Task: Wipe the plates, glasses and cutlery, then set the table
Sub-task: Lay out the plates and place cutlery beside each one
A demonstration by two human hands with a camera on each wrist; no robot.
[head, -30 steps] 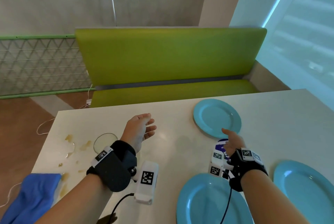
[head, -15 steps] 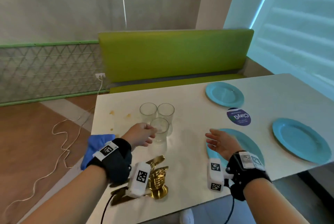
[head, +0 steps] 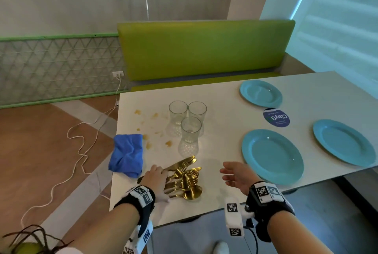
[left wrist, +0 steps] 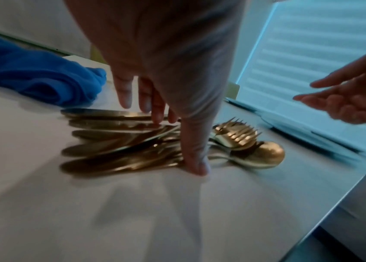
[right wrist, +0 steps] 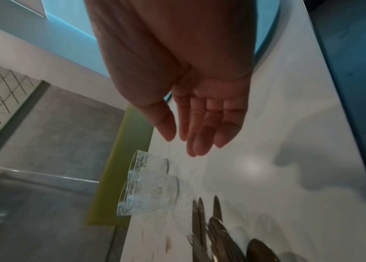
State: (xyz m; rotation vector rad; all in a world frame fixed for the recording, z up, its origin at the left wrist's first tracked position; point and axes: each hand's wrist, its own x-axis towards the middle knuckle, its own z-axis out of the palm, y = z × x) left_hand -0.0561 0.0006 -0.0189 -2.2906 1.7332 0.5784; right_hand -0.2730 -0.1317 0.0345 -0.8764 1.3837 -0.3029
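A pile of gold cutlery [head: 186, 180] [left wrist: 115, 141] [right wrist: 218, 239] lies near the front edge of the white table [head: 221, 135]. My left hand [head: 157, 174] [left wrist: 177, 140] is down on the handles, fingers spread on the knives and thumb pressed to the table at the pile's other side. My right hand [head: 231, 174] [right wrist: 191, 138] [left wrist: 339, 102] hovers open and empty just right of the pile. Three clear glasses [head: 189, 131] [right wrist: 150, 196] stand behind the cutlery. Three blue plates [head: 272, 155] [head: 343, 142] [head: 260, 93] lie to the right. A blue cloth [head: 126, 154] [left wrist: 31, 70] lies at the left edge.
Brown spill stains [head: 151, 128] mark the table between the cloth and the glasses. A round dark blue sticker [head: 276, 117] sits among the plates. A green bench [head: 204, 49] stands behind the table. A white cable [head: 81, 151] trails over the floor on the left.
My left hand has come back from the nearest glass and dropped onto the cutlery pile. My right hand has shifted left from over the near plate. The view has pulled back.
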